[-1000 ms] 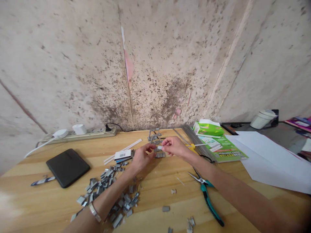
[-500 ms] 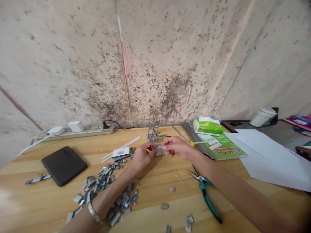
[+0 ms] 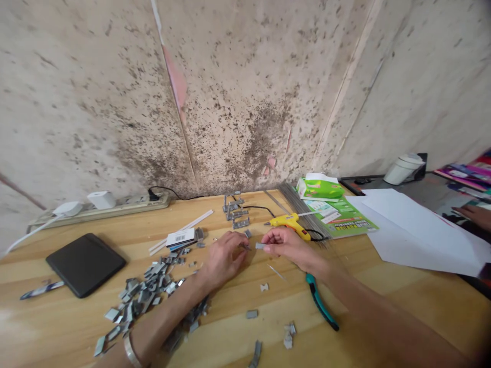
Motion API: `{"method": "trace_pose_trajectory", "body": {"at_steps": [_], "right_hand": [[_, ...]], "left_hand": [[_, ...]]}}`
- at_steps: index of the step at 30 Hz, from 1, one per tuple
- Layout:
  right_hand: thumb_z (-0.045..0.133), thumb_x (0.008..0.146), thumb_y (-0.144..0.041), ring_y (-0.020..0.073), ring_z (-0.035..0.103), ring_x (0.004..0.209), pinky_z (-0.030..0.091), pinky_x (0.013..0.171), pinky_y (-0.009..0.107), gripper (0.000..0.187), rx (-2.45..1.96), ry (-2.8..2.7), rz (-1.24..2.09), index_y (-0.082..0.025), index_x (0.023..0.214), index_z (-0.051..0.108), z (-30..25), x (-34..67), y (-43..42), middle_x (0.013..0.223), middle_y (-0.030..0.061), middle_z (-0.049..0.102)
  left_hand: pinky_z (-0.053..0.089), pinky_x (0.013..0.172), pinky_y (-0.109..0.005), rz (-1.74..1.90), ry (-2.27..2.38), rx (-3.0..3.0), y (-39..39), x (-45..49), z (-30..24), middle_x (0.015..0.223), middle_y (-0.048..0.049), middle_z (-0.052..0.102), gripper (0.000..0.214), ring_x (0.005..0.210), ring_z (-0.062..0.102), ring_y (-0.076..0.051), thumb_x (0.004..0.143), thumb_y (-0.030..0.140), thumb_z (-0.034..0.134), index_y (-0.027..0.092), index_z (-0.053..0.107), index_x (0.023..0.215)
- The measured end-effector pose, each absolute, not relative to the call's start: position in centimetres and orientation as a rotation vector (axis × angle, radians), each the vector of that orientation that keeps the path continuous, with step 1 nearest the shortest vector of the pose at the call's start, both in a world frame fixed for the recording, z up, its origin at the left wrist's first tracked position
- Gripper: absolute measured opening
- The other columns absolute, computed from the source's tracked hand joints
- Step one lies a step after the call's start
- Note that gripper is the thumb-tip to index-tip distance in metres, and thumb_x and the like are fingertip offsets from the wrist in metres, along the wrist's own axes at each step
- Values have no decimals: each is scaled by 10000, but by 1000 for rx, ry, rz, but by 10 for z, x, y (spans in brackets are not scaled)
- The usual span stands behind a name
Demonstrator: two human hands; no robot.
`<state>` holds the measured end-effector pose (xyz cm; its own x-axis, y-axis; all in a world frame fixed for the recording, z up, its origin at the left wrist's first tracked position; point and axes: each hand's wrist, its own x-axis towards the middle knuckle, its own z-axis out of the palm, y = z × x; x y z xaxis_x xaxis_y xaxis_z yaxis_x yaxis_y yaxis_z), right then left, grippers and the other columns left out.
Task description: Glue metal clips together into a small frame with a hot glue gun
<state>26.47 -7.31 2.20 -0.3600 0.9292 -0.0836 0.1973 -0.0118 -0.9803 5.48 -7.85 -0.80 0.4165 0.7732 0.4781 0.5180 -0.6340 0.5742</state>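
Toward the bench's (image 3: pixel 224 327) far edge, the right hand (image 3: pixel 283 246) pinches a metal piece (image 3: pixel 260 246); I cannot tell the left hand's (image 3: pixel 224 259) grip. Piece-handling seems the current step, needing steady fingertips.

1. Left arm (image 3: pixel 166 306): enters at the bottom left, slanting up toward the lower centre.
2. Left hand (image 3: pixel 224 258): lower centre, back upward, fingers bent, tips directed right.
3. Right arm (image 3: pixel 376 306): enters at the lower right, slanting up leftward.
4. Right hand (image 3: pixel 286 246): just right of centre, thumb and forefinger pinched.
5. Hands near, not touching.
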Motion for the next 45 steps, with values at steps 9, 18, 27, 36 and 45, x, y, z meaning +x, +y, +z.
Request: {"method": "trace_pose_trajectory", "body": {"at_steps": [9,18,27,36,45], "right_hand": [[592,692,-151,109,507,617,391,577,228,57,-1215,-1897,1148,-169,742,611,-2,277,-81,661,-17,579],[584,727,-110,101,502,633,359,596,217,104,-1211,-2125,890,-187,793,608,-14,279,-83,693,-31,589],[617,722,-99,109,518,690,363,631,217,88,-1209,-2122,831,-179,759,617,-19,277,-78,739,-18,597],[621,726,-89,98,529,635,360,588,204,93,-1205,-2157,843,-174,754,645,-18,275,-73,696,-24,621],[633,728,-97,112,543,696,378,639,212,83,-1194,-2216,761,-173,752,656,-13,272,-76,746,-6,627]], "left_hand": [[409,753,-315,765,914,2765,-80,60,-7,899,-94,672,174,858,574,-212,846,186,499,219,645,935],[443,740,-321,433,777,3166,-81,61,-1,920,-67,648,167,860,563,-191,889,151,442,173,596,949],[486,823,-312,816,1012,2827,-88,56,-13,1009,-86,630,158,935,578,-183,856,134,489,166,603,961],[511,821,-292,839,1059,2655,-90,59,-24,1036,-74,605,175,946,593,-169,856,181,505,201,635,971],[514,819,-285,834,1020,2644,-89,58,-27,1015,-68,611,185,933,602,-160,862,163,484,200,648,938]]}}
